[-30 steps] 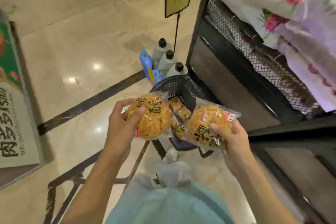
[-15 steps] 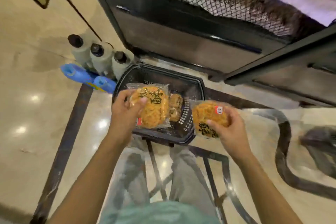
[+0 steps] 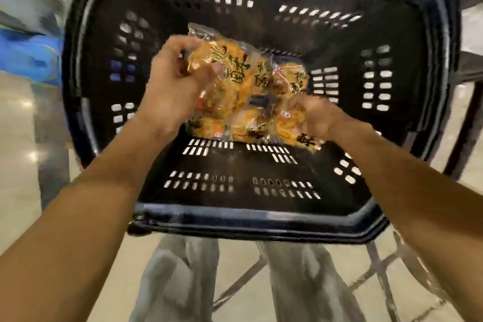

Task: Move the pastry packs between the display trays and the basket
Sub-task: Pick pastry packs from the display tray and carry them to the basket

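left hand: inside the basket, fingers curled round the top of one pastry pack, held above the pile
pile: more packs lying on the basket floor, under and between both hands
right hand: low in the basket, fingers curled on a second pack that sits at the pile's right edge; frame blurred, hold looks closed
basket: black, slotted walls, standing on a thin-legged stand

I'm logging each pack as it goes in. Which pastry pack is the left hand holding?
The topmost pack, raised above the pile in the basket. The left hand pinches its left edge; the others lie lower, by the right hand.
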### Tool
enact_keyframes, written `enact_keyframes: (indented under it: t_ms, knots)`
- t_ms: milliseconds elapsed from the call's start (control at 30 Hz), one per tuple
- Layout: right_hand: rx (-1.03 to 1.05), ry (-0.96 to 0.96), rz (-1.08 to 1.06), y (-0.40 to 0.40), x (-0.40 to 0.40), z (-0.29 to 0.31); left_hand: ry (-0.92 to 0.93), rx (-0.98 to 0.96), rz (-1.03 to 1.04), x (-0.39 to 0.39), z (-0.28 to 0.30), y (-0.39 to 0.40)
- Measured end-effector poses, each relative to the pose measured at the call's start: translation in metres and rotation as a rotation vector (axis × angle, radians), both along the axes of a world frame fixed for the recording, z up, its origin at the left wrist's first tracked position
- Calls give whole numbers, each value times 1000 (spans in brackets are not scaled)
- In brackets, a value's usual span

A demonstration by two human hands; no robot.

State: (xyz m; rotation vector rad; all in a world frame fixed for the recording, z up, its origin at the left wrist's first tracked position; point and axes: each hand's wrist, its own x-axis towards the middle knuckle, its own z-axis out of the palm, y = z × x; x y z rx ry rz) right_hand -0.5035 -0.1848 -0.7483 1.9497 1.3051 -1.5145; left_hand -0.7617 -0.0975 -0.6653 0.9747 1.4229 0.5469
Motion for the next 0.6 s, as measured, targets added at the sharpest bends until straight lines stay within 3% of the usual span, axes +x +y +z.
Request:
enact_keyframes:
  t_ms: [100, 200, 600]
  knots:
    - [3, -22, 64, -1, 10, -71, -26, -33, -58, 10, -57, -2]
    - [55, -82, 191, 5, 6, -104, -19, -56, -125, 21, -94, 4]
    - [76, -192, 506, 3, -3, -111, 24, -102, -267, 37, -130, 23]
